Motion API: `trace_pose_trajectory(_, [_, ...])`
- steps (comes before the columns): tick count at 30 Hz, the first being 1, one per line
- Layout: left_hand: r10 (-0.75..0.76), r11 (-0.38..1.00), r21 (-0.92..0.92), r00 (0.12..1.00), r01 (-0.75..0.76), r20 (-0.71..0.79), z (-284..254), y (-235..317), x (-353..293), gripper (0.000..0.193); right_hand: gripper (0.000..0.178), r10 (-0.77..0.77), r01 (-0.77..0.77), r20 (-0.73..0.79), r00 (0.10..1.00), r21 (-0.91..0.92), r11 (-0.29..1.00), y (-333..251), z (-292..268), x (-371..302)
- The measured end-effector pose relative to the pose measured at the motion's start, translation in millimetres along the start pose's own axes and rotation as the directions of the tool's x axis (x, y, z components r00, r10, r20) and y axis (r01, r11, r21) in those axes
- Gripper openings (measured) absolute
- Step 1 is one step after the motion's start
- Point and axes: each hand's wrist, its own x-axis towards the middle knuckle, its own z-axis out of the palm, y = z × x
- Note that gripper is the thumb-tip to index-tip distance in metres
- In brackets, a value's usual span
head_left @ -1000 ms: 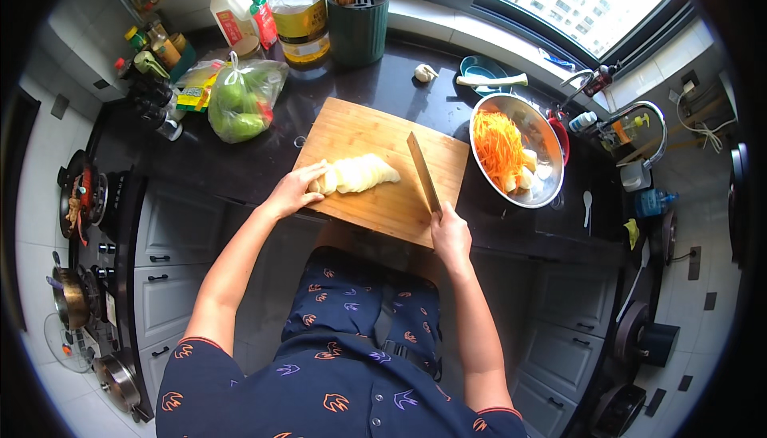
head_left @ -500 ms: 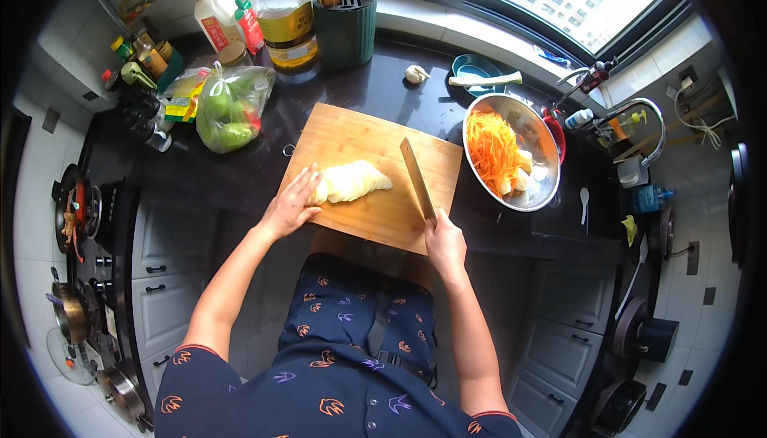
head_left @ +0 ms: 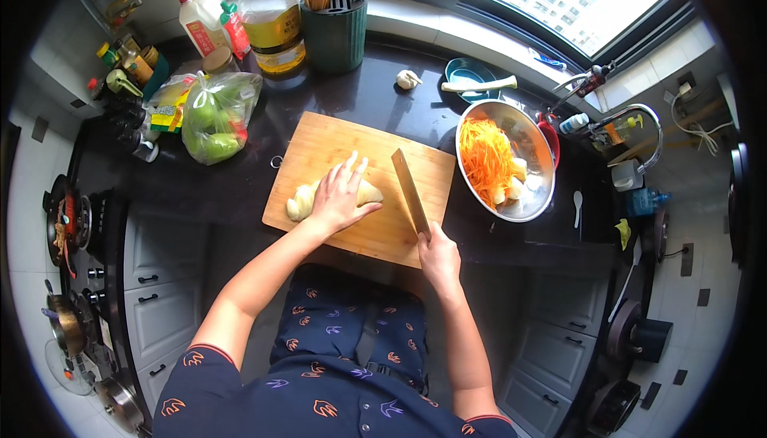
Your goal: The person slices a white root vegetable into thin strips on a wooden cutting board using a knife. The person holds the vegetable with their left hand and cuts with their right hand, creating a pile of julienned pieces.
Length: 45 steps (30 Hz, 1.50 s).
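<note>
On the wooden cutting board [head_left: 319,136] lies a row of overlapping pale yellow-white vegetable slices [head_left: 300,202]; their exact kind is unclear. My left hand [head_left: 337,198] rests across the middle of the row with its fingers stretched out, hiding part of it. At the board's right side, my right hand [head_left: 439,256] is closed around the handle of a broad-bladed kitchen knife [head_left: 410,190]. Its blade stands edge-down, pointing away from me, apart from the slices. Right of the board, a metal bowl [head_left: 546,174] holds shredded carrot [head_left: 486,154] and pale chunks.
A garlic bulb [head_left: 408,79] and a teal dish [head_left: 471,70] sit behind the board. Back left stand a bagged green vegetable [head_left: 214,122], a large oil jug [head_left: 273,26] and a green utensil holder [head_left: 335,38]. A white spoon [head_left: 578,208] lies right of the bowl.
My left hand has moved right, from the row's left end onto its middle, and the slices there are now partly covered. My right hand keeps its grip on the knife. The view has shifted slightly.
</note>
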Motion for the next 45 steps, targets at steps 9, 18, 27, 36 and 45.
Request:
trace_pose_trajectory(9, [-0.058,0.99,0.125,0.992,0.072,-0.112,45.3,7.0,17.1,0.079,0.017,0.027,-0.027,-0.011,1.0,0.052,0.998,-1.3,-3.1,-1.8])
trace_pose_trajectory(18, [-0.059,0.998,0.005,0.994,0.06,-0.095,27.3,12.9,16.1,0.059,0.017,0.03,-0.029,-0.014,0.999,0.048,0.998,4.1,-0.5,-0.4])
trace_pose_trajectory(27, [-0.005,1.0,-0.022,0.992,0.002,-0.129,39.6,6.3,13.1,0.056,0.016,0.002,-0.001,-0.033,0.999,0.013,1.0,0.2,0.9,-4.2])
trace_pose_trajectory(36, [-0.036,0.999,0.022,0.998,0.037,-0.043,26.0,-2.6,0.3,0.059,0.016,-0.003,0.004,-0.053,0.999,0.024,1.0,1.1,2.3,-4.6])
trace_pose_trajectory(45, [-0.106,0.983,0.138,0.986,0.123,-0.128,14.9,14.0,-3.7,0.064,0.016,0.0,0.002,-0.053,0.999,0.032,0.999,3.2,1.4,-4.9])
